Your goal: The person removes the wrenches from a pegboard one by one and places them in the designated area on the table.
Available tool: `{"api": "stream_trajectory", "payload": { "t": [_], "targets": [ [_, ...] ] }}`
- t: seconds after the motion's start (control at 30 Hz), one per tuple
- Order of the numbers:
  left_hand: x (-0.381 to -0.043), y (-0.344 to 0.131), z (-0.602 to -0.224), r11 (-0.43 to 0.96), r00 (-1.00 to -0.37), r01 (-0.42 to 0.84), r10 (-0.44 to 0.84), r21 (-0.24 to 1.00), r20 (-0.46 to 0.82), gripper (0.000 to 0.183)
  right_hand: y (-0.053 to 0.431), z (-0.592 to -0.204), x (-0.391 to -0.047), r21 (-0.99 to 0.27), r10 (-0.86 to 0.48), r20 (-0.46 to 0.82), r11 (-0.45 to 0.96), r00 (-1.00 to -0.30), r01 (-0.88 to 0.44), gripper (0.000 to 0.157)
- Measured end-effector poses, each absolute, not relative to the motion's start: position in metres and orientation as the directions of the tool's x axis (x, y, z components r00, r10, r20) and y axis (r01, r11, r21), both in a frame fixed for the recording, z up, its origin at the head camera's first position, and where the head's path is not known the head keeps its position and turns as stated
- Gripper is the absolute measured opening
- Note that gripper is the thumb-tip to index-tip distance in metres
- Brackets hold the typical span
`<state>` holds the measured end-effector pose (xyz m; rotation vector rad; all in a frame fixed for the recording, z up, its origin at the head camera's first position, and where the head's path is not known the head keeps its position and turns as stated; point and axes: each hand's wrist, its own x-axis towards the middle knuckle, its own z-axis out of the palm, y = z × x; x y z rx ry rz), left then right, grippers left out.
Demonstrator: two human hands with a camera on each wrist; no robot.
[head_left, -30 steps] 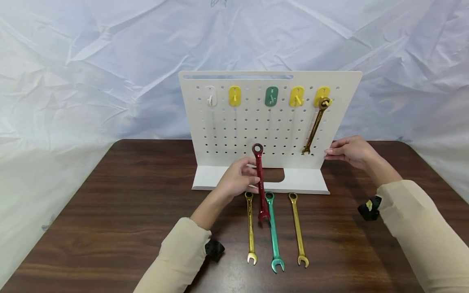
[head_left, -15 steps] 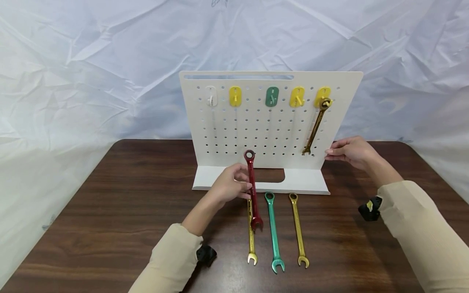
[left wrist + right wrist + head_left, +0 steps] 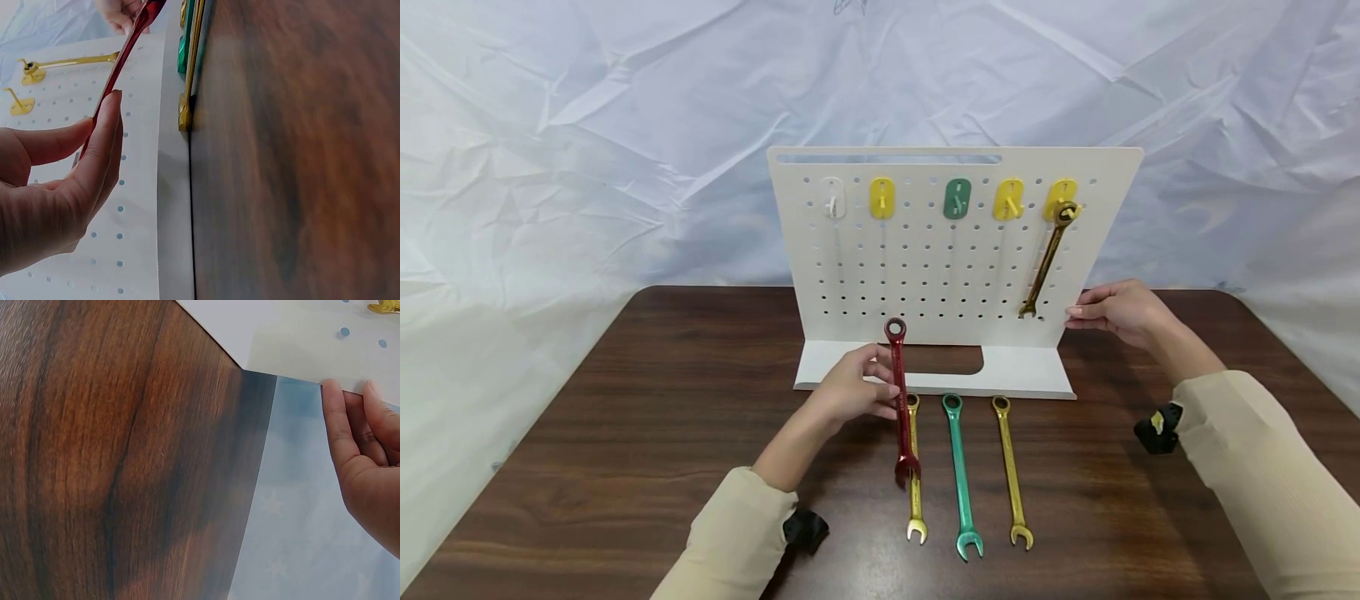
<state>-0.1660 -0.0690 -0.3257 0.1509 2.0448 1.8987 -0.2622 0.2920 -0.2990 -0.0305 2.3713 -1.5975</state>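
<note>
My left hand [image 3: 850, 387] pinches a red combination wrench [image 3: 902, 421] by its shank, thumb against fingers. The wrench stands nearly upright in front of the pegboard's base, ring end up, and overlaps a yellow wrench [image 3: 915, 504] in the head view. In the left wrist view the red wrench [image 3: 119, 65] slants up past my fingertips. My right hand [image 3: 1116, 312] pinches the lower right edge of the white pegboard [image 3: 1105, 167], as the right wrist view shows. A gold wrench [image 3: 1047, 262] hangs by its ring end near that hand.
On the table [image 3: 662, 417] lie a green wrench [image 3: 960, 475] and another yellow wrench [image 3: 1011, 475], ring ends toward the board. Bare hooks along the board's top are white [image 3: 832, 200], yellow [image 3: 882, 200], green [image 3: 957, 200] and yellow [image 3: 1008, 200]. White sheeting [image 3: 700, 150] hangs behind.
My left hand has moved left and a little toward me with the red wrench, from over the green wrench to beside the left yellow one. My right hand has stayed at the board's edge.
</note>
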Motion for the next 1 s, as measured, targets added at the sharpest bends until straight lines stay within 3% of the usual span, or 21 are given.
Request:
{"api": "stream_trajectory", "payload": {
  "t": [0.53,1.0],
  "targets": [
    [-0.163,-0.084,-0.329,0.099,-0.908,-0.218,0.345,0.971,-0.239,0.03,0.291,-0.3,-0.262,-0.907,-0.164,-0.219,0.398,-0.962,0.138,0.022],
    [-0.159,-0.093,-0.332,0.128,-0.881,-0.232,0.392,0.964,-0.264,0.028,0.291,-0.297,-0.261,-0.915,-0.165,-0.232,0.371,-0.958,0.158,0.011]
  ]
}}
